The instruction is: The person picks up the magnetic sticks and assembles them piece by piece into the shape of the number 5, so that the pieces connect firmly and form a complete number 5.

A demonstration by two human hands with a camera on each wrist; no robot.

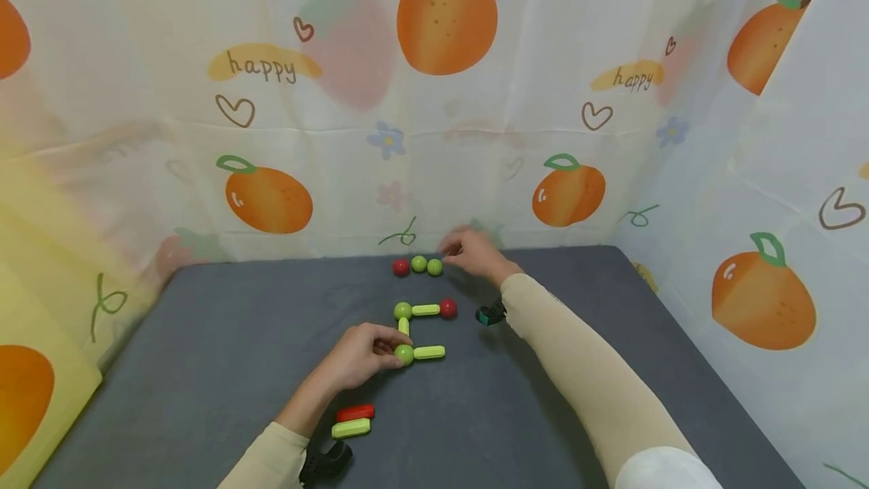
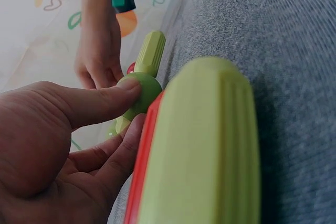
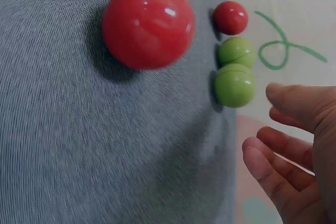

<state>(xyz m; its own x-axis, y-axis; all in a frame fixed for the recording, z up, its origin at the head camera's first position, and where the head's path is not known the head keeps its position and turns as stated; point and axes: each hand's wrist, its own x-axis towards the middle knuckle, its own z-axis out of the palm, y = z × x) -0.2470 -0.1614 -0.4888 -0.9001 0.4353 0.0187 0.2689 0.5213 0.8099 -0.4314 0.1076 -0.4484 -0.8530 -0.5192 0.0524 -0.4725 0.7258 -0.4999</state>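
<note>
My left hand [image 1: 363, 355] pinches a green ball [image 1: 404, 355] between thumb and fingers. From that ball a yellow-green rod [image 1: 430, 352] points right, and another [image 1: 403, 326] leads up to a second green ball [image 1: 403, 311]. A third rod [image 1: 426, 309] joins this one to a red ball [image 1: 448, 309]. My right hand [image 1: 475, 253] hovers at the back with fingers apart, holding nothing. Just left of it, a loose red ball [image 3: 230, 18] and two green balls [image 3: 235, 85] sit in a row; the right wrist view shows a gap between fingertips and the nearest green ball.
A loose red rod [image 1: 355, 413] and a yellow-green rod [image 1: 351, 429] lie side by side near my left wrist. The grey table [image 1: 224, 368] meets a fruit-printed curtain [image 1: 353, 195] at its back edge, just behind the row of balls.
</note>
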